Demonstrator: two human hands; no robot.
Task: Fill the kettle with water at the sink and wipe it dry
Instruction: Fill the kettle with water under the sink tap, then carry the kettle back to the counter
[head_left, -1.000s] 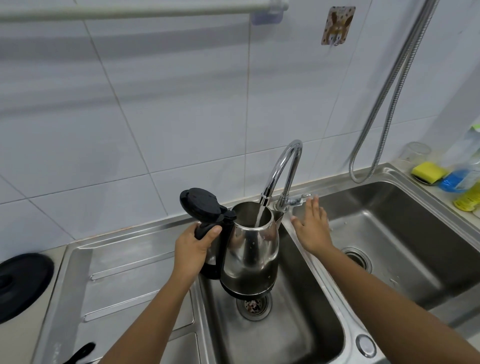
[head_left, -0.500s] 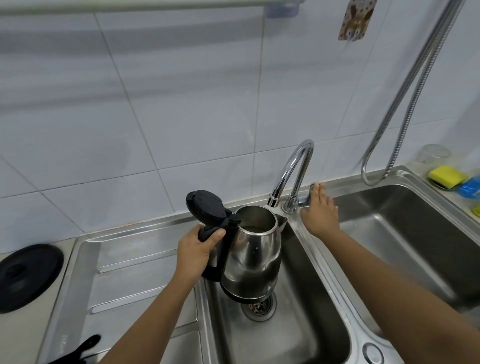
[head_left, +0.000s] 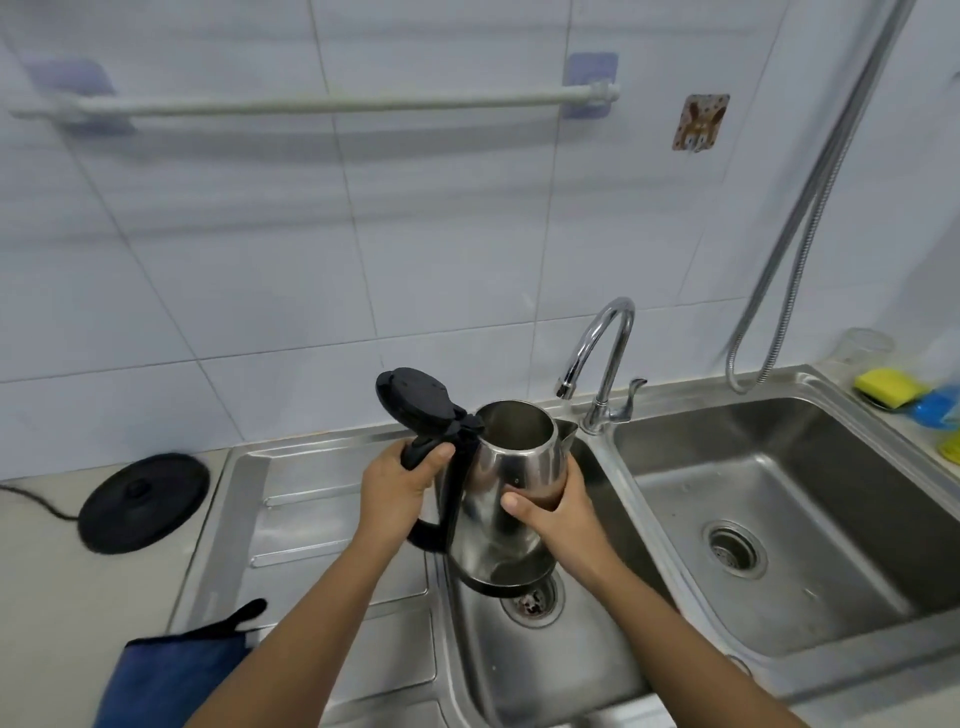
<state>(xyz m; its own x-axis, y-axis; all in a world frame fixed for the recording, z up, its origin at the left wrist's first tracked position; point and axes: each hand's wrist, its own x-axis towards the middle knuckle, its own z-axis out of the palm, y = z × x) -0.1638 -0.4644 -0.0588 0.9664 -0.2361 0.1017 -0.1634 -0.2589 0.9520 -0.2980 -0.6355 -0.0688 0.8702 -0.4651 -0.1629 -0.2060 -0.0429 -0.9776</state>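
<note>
A steel kettle (head_left: 511, 467) with its black lid (head_left: 413, 397) flipped open hangs over the left sink basin (head_left: 545, 670), left of the tap's spout. My left hand (head_left: 397, 480) grips its black handle. My right hand (head_left: 556, 512) wraps around the right side of the kettle's body. The chrome tap (head_left: 605, 353) stands behind, between the two basins, and no water runs from it. A dark blue cloth (head_left: 166, 675) lies at the front left on the draining board's edge.
The kettle's black round base (head_left: 143, 501) with its cord sits on the counter at left. The right basin (head_left: 810, 519) holds nothing. A yellow sponge (head_left: 888, 387) and blue items lie at far right. A metal hose (head_left: 795, 218) hangs on the tiled wall, a towel rail (head_left: 332, 104) above.
My right hand left the tap lever and took hold of the kettle's body. The water stopped. The kettle moved left, away from under the spout.
</note>
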